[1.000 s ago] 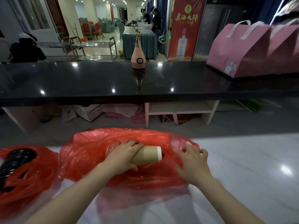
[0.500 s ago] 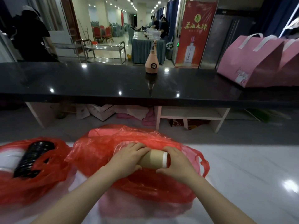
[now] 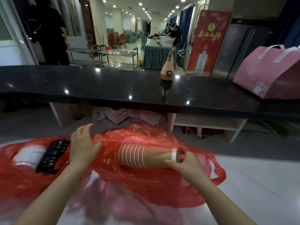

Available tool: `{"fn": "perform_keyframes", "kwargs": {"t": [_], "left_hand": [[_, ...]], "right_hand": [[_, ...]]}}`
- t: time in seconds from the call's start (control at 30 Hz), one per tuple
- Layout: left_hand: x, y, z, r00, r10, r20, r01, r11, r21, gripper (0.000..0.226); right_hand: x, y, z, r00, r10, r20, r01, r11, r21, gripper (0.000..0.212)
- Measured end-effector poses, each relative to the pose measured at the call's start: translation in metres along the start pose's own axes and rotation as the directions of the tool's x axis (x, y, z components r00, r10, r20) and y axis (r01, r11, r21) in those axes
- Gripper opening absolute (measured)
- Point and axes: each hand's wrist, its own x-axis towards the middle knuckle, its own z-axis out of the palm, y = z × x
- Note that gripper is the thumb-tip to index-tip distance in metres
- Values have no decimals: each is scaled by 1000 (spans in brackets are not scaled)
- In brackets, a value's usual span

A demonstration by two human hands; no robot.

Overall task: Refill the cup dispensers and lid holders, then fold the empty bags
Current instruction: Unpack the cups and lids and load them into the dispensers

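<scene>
A stack of brown paper cups point(image 3: 146, 157) with white rims lies on its side, partly out of a red plastic bag point(image 3: 146, 184) on the white counter. My right hand point(image 3: 183, 163) grips the stack's near end by its rim. My left hand point(image 3: 82, 146) rests flat on the bag's left part, fingers straight. A second red bag point(image 3: 19, 172) at the left holds a stack of black lids point(image 3: 52, 155) and a white stack beside it.
A black glossy bar counter point(image 3: 113, 88) runs across behind, with a peach bottle point(image 3: 167, 70) and pink gift bags point(image 3: 269, 75) on it. Boxes and papers lie under it. A person in black stands at the far left; others work far back.
My right hand has pulled the cup stack to the right, out of the bag. My left hand let go of the stack and moved left onto the bag. The view tilted up.
</scene>
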Motion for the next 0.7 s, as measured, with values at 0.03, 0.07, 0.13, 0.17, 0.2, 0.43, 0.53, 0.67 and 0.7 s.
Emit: {"fn": "perform_keyframes", "kwargs": {"t": [0.03, 0.07, 0.13, 0.17, 0.2, 0.43, 0.53, 0.67, 0.7], "left_hand": [[8, -5, 4, 991, -75, 112, 72, 997, 30, 71], [13, -7, 9, 968, -133, 213, 122, 990, 64, 73], [20, -8, 20, 912, -190, 364, 164, 981, 101, 69], [22, -7, 25, 896, -195, 400, 170, 981, 98, 64], [26, -6, 28, 886, -202, 418, 179, 979, 93, 62], [56, -5, 39, 795, -386, 468, 289, 919, 267, 67], [59, -5, 46, 783, -398, 479, 328, 917, 225, 55], [56, -3, 50, 831, -363, 422, 256, 923, 288, 47], [54, -3, 50, 839, -356, 411, 247, 923, 294, 41]], "right_hand": [[0, -3, -1, 1000, -4, 4, 4, 1000, -10, 49], [0, -5, -1, 1000, -13, 5, 13, 1000, -21, 46], [-1, -8, -3, 999, -37, -1, 37, 999, -41, 41], [-1, -8, -3, 999, -36, -2, 36, 998, -53, 41], [-2, -8, -3, 1000, -24, -3, 23, 997, -67, 42], [-10, -3, -5, 998, -10, 63, 18, 993, -116, 46], [-15, 2, -5, 995, -18, 96, 35, 984, -174, 58], [-17, 13, -5, 998, -17, 57, 33, 956, -291, 76], [-17, 17, -5, 998, 11, 63, 12, 936, -351, 78]]}}
